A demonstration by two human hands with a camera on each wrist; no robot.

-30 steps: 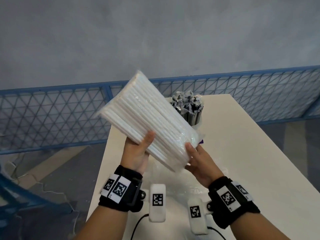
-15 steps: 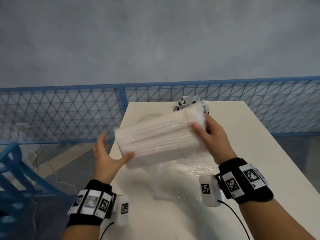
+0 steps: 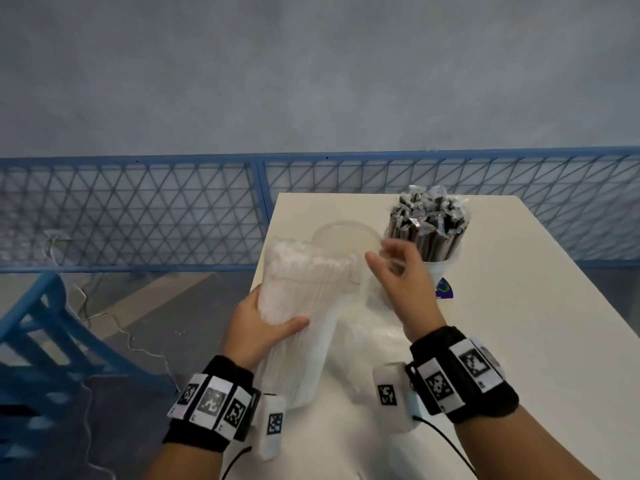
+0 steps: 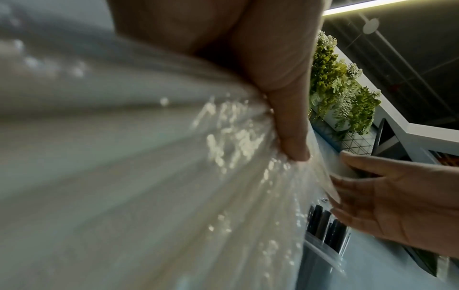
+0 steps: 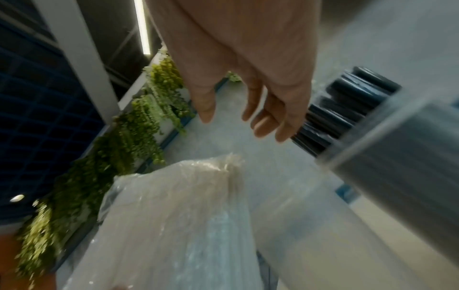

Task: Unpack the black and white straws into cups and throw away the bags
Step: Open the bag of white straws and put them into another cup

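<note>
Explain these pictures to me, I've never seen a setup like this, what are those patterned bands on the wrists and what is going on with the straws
No machine here: a person is working with bare hands. The checkered bands hold small cameras on each wrist; a third camera sits on the head. The wide picture is the head view; the two close, blurry ones look along each hand.

The left hand grips a clear bag of white straws, standing tilted on the white table. The right hand hovers with relaxed fingers near the bag's top, holding nothing.

Behind it, a white cup already holds the black straws. A clear empty cup stands beside it, and crumpled clear plastic lies on the table.
</note>
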